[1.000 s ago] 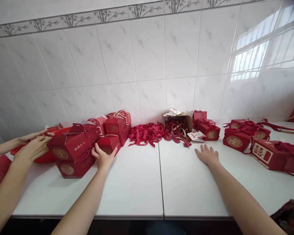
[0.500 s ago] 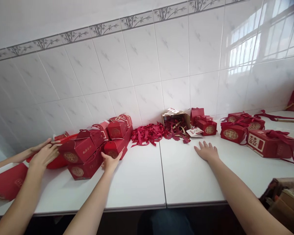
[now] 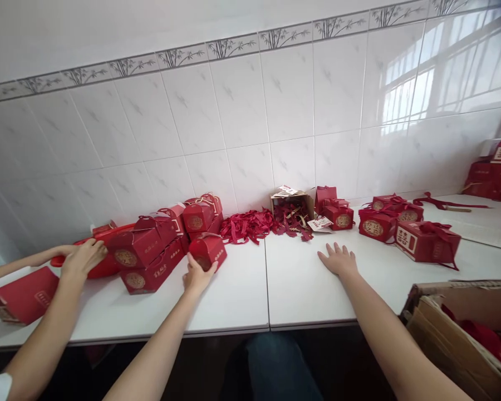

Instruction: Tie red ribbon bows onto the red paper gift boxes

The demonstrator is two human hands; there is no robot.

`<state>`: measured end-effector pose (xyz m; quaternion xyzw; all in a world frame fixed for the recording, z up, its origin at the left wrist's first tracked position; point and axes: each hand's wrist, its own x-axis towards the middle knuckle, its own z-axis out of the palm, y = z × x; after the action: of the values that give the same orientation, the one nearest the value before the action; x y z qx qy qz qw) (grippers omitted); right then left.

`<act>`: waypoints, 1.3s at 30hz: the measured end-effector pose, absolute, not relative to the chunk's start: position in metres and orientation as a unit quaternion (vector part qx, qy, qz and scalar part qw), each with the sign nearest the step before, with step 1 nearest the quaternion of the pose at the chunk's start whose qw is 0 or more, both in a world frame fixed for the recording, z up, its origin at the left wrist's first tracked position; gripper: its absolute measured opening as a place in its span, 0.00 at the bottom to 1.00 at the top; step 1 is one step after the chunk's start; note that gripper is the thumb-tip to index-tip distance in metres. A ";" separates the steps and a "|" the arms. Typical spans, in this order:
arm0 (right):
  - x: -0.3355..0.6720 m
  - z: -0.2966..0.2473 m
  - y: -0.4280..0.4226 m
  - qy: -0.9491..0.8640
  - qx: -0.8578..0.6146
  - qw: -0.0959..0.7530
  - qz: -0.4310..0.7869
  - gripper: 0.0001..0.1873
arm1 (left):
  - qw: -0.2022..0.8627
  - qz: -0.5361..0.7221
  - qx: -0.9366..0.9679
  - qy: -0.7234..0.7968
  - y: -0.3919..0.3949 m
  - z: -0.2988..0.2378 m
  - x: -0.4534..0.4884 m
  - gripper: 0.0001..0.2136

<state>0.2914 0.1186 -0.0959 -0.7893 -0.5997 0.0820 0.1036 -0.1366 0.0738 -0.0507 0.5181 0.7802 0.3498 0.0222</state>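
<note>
My left hand (image 3: 197,276) grips the near end of a small red gift box (image 3: 212,250), thumb on one side and fingers on the other. The box sits apart from a stack of red boxes (image 3: 147,242) to its left. Flat on the white table, my right hand (image 3: 338,260) lies with its fingers spread and holds nothing. Just beyond it are a red-and-white card (image 3: 319,224) and a box tied with ribbon (image 3: 339,216). A pile of red ribbons (image 3: 246,225) lies against the wall between my hands.
At the left, a co-worker's hands (image 3: 83,257) reach into a red tray (image 3: 102,270). An open carton (image 3: 303,207) spills ribbon pieces by the tiled wall. Ribbon-tied boxes (image 3: 428,242) stand on the right. A large cardboard box (image 3: 451,340) is at the near right edge.
My left hand has drawn the small box away from the stack, slightly to the right. My right hand still rests on the table. The camera view has turned slightly right.
</note>
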 end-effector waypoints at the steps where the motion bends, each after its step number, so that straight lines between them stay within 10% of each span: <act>1: 0.291 -0.095 0.117 -0.600 -0.789 0.104 0.083 0.37 | 0.039 0.341 0.555 0.758 0.068 -0.053 -0.131 0.42; 17: 0.278 -0.088 0.130 -0.586 -0.793 0.164 0.003 0.21 | 0.087 0.123 0.736 0.660 0.145 -0.068 -0.068 0.41; 29: 0.180 -0.090 0.230 -0.587 -0.754 0.292 0.040 0.18 | -0.065 0.222 0.611 0.757 0.240 -0.089 -0.038 0.25; 39: 0.182 -0.082 0.244 -0.582 -0.631 0.449 0.250 0.15 | 0.006 0.360 0.685 0.633 0.234 -0.076 -0.033 0.12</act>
<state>0.1820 0.2436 -0.0817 -0.6308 -0.5815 0.2505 0.4485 -0.0330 0.2338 -0.0764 0.6853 0.6331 0.3600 0.0060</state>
